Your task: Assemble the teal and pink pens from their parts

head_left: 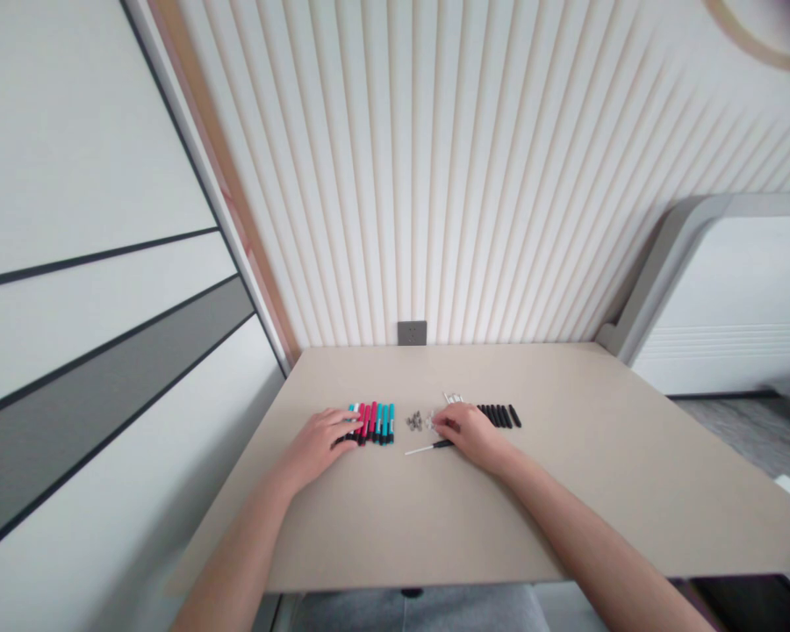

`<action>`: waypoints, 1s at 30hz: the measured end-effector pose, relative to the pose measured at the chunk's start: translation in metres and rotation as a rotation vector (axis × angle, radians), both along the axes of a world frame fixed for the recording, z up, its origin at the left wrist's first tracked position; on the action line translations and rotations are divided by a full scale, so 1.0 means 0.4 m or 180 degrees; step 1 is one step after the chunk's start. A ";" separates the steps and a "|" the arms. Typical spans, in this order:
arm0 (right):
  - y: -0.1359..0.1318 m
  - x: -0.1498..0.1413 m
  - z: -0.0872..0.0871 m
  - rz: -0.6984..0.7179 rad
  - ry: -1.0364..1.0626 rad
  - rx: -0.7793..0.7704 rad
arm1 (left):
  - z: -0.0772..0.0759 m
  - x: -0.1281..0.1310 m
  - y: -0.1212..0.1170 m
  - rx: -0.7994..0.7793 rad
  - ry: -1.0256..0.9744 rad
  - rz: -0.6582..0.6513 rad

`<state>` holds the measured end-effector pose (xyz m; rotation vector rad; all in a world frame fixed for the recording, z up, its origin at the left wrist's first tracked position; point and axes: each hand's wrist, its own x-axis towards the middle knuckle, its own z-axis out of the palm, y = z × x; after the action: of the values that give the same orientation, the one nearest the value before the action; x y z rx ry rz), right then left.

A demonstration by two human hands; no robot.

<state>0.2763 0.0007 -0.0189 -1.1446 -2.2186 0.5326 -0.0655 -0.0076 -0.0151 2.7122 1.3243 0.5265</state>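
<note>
Draping over the left end of the row of pink and teal tubes (374, 421), your left hand (322, 443) is loosely spread, thumb apart. Your right hand (472, 432) has thumb and fingertips drawn together at small clear pieces (429, 420); can't tell if it grips one. Metal bits (414, 421) lie between tubes and clear pieces. Slim tool (421, 450) nearer you, black end at your right hand. White sticks (454, 398) just beyond that hand, black pieces (502, 415) right of it, all on the beige table (382, 518).
</note>
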 end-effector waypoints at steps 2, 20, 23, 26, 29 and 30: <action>0.000 0.000 0.001 -0.0006 -0.0003 0.0026 | -0.001 0.000 0.002 0.0001 -0.0034 -0.0072; -0.022 -0.005 0.040 -0.0294 -0.0677 -0.0237 | 0.001 0.005 -0.003 0.0055 0.0179 -0.0017; -0.022 -0.008 0.043 -0.0309 -0.0660 -0.0309 | 0.003 0.014 -0.002 0.0067 0.0256 0.0007; -0.022 -0.010 0.042 -0.0326 -0.0668 -0.0356 | 0.004 0.019 -0.001 0.0057 0.0254 -0.0036; -0.021 -0.013 0.041 -0.0330 -0.0682 -0.0387 | 0.003 0.020 0.000 0.0061 0.0131 -0.0054; -0.021 -0.013 0.041 -0.0331 -0.0685 -0.0387 | 0.003 0.020 0.000 0.0063 0.0102 -0.0042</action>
<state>0.2712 -0.0076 -0.0026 -1.4316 -2.3166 0.5283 -0.0576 -0.0077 -0.0139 2.7547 1.3144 0.4999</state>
